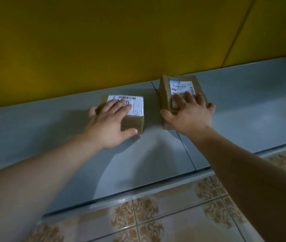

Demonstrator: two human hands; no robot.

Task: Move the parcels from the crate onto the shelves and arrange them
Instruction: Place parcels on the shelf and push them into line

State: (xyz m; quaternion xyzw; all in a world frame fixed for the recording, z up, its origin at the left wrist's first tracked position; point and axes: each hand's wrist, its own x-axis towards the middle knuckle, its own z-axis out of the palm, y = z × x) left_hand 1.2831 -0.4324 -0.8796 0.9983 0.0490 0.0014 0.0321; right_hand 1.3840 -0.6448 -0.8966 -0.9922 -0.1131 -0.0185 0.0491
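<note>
Two small brown cardboard parcels sit side by side on a low grey shelf (243, 109) against a yellow wall. The left parcel (135, 122) has a white label with a barcode and handwriting on top. My left hand (110, 121) lies over it, fingers on the label, thumb at its front corner. The right parcel (177, 86) is taller and carries a white and blue label. My right hand (189, 112) clasps it from above, fingers over the label, thumb on its left side. A narrow gap separates the parcels. The crate is out of view.
The yellow wall (103, 46) backs the shelf. A seam (186, 151) splits the shelf board just right of centre. Bare grey shelf extends left and right of the parcels. Patterned floor tiles (156, 215) lie in front, below the shelf edge.
</note>
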